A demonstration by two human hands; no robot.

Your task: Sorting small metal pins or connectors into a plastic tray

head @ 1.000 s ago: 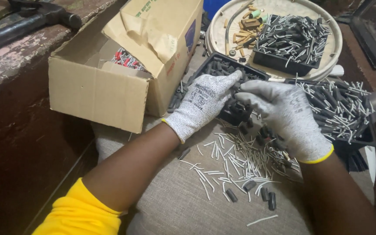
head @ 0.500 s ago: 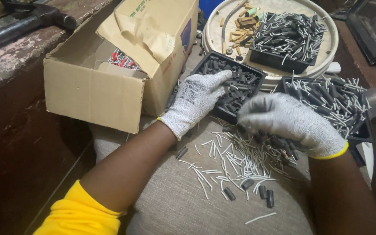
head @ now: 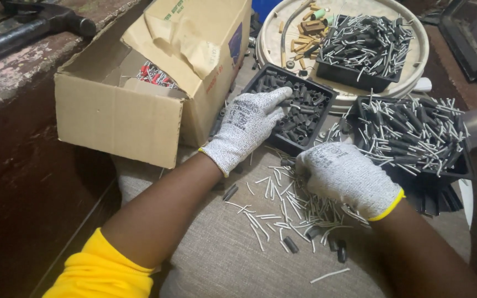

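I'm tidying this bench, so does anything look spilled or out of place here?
Yes. Loose white pins and dark sleeves lie scattered on the grey cloth under the right hand, outside the black trays. The cardboard box has a torn flap.

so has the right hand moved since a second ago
Yes. The right hand has pulled back from the tray of dark tubes toward the person, onto the loose white pieces.

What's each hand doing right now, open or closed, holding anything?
Left hand: open, fingers resting on the black tray of dark tubes, holding nothing visible.
Right hand: curled palm-down over the loose white sticks; cannot tell its grip.
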